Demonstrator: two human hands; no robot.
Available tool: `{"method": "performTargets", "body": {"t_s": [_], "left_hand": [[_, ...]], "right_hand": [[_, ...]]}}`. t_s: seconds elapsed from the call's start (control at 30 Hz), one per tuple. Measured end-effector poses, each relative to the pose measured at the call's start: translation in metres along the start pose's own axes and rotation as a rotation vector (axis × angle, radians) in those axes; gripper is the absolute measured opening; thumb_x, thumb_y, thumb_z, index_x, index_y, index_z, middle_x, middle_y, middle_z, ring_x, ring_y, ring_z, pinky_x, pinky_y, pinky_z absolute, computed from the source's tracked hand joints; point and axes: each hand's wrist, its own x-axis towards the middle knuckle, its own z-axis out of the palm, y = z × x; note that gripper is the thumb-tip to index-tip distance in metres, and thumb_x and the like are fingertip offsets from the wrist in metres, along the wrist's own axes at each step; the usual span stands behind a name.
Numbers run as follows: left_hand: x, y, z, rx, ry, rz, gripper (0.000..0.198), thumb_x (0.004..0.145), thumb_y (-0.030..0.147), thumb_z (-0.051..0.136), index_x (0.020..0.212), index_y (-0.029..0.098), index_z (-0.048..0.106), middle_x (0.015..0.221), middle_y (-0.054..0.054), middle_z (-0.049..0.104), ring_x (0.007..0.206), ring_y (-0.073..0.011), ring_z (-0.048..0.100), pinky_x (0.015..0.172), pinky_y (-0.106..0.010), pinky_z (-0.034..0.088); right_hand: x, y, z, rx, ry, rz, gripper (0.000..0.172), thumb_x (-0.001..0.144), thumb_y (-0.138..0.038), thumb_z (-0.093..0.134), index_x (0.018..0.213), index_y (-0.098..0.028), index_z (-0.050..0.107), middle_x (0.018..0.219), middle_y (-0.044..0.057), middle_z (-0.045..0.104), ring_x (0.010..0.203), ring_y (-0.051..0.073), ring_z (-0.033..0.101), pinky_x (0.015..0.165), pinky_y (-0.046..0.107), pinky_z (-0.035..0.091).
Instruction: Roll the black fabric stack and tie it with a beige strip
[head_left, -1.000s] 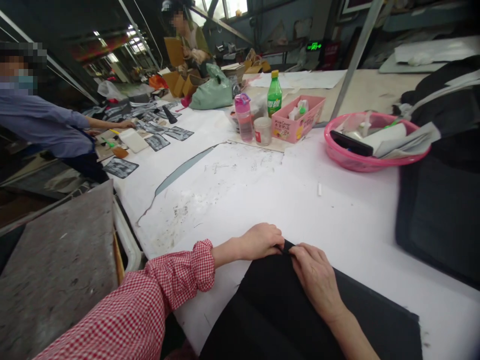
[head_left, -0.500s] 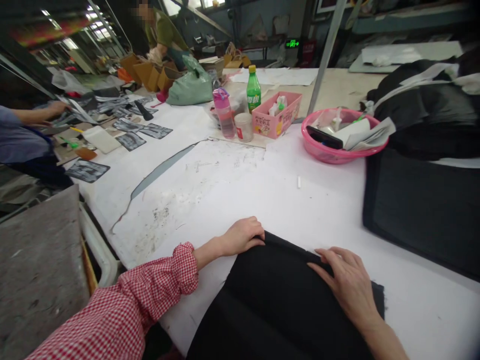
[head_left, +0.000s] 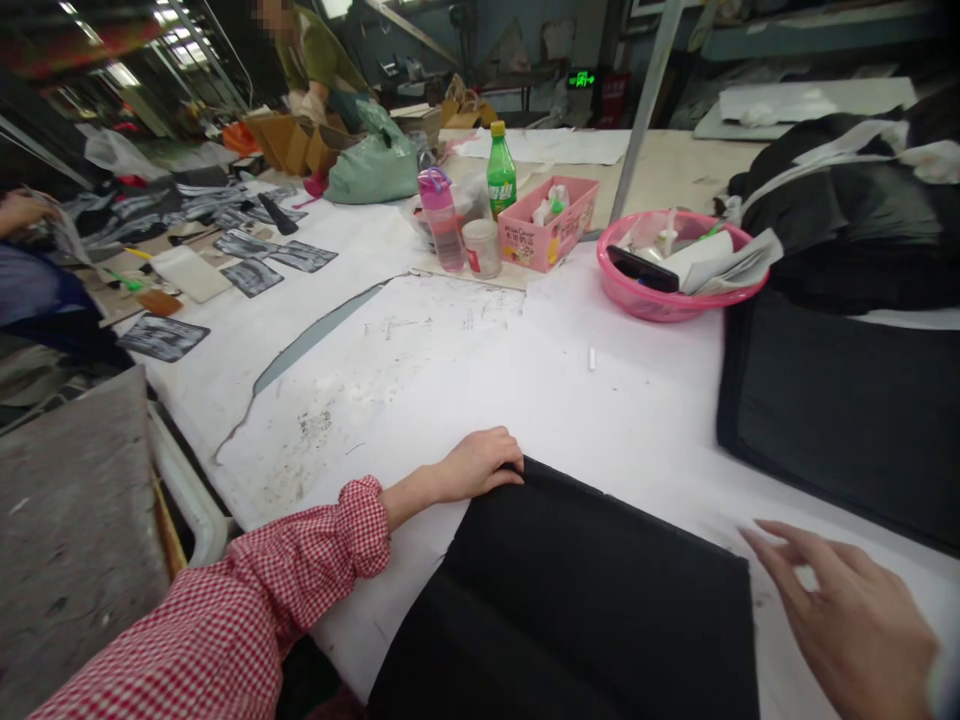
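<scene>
Head view: left hand (head_left: 480,464) pinches the black cloth's (head_left: 592,590) far corner, while the right hand (head_left: 847,610) hovers spread and empty beside it.

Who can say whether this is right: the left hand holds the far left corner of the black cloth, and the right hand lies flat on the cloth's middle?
Not quite. The head view shows the right hand off the black cloth, fingers spread over the white table beside its right corner. The left hand does hold the far left corner.
</scene>
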Motion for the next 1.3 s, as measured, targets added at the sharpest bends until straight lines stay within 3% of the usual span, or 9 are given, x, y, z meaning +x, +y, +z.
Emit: {"method": "performTargets", "body": {"t_s": [0.07,0.2,0.33,0.53,0.77,0.97,1.3], "left_hand": [[0.001,-0.001,-0.001,0.005,-0.010,-0.006,0.018,0.092,0.035,0.061,0.088,0.017,0.063,0.086,-0.003,0.063,0.088,-0.0166,0.053,0.077,-0.026,0.042],[0.002,-0.003,0.000,0.029,-0.025,-0.001,0.019,0.091,0.036,0.062,0.089,0.018,0.063,0.087,-0.003,0.063,0.089,-0.0167,0.053,0.078,-0.026,0.042],[0.002,-0.007,0.001,0.054,-0.028,-0.002,0.019,0.090,0.037,0.063,0.090,0.018,0.063,0.088,-0.002,0.064,0.089,-0.0171,0.053,0.077,-0.026,0.041],[0.001,-0.012,0.004,-0.022,0.016,-0.013,0.024,0.089,0.042,0.064,0.091,0.018,0.064,0.088,-0.003,0.064,0.090,-0.0171,0.055,0.080,-0.026,0.044],[-0.011,-0.017,0.013,-0.213,0.240,-0.036,0.024,0.095,0.036,0.055,0.101,0.016,0.067,0.092,-0.007,0.065,0.090,-0.0152,0.060,0.082,-0.027,0.050],[-0.014,-0.019,0.021,-0.237,0.342,-0.029,0.024,0.095,0.033,0.055,0.096,0.017,0.072,0.095,-0.008,0.063,0.086,-0.0135,0.062,0.077,-0.024,0.052],[-0.010,-0.023,0.013,-0.100,0.234,-0.045,0.026,0.095,0.038,0.056,0.093,0.018,0.072,0.088,-0.005,0.065,0.083,-0.0123,0.062,0.076,-0.022,0.050]], "right_hand": [[0.014,-0.039,0.017,0.125,-0.085,-0.029,0.035,0.095,-0.052,0.050,0.106,-0.022,0.063,0.083,0.006,0.064,0.074,0.023,0.059,0.068,0.037,0.043],[0.034,-0.118,0.058,0.359,-0.320,-0.265,0.021,0.097,-0.037,0.052,0.111,-0.023,0.058,0.102,0.005,0.064,0.096,0.022,0.057,0.082,0.035,0.045],[0.034,-0.157,0.092,0.375,-0.394,-0.349,0.023,0.094,-0.026,0.059,0.117,-0.022,0.057,0.109,0.006,0.062,0.101,0.024,0.053,0.083,0.037,0.042],[0.029,-0.163,0.111,0.380,-0.338,-0.307,0.015,0.094,-0.022,0.059,0.108,-0.022,0.061,0.089,0.002,0.062,0.088,0.023,0.051,0.075,0.037,0.037],[0.028,-0.160,0.113,0.420,-0.295,-0.304,0.016,0.096,-0.023,0.055,0.109,-0.024,0.064,0.090,0.003,0.062,0.086,0.021,0.051,0.074,0.036,0.036],[0.026,-0.158,0.117,0.389,-0.283,-0.312,0.022,0.097,-0.022,0.052,0.114,-0.026,0.065,0.091,0.004,0.061,0.085,0.021,0.050,0.073,0.036,0.037],[0.025,-0.158,0.117,0.366,-0.294,-0.330,0.025,0.096,-0.020,0.054,0.118,-0.025,0.064,0.092,0.004,0.059,0.085,0.021,0.049,0.072,0.036,0.037]]}}
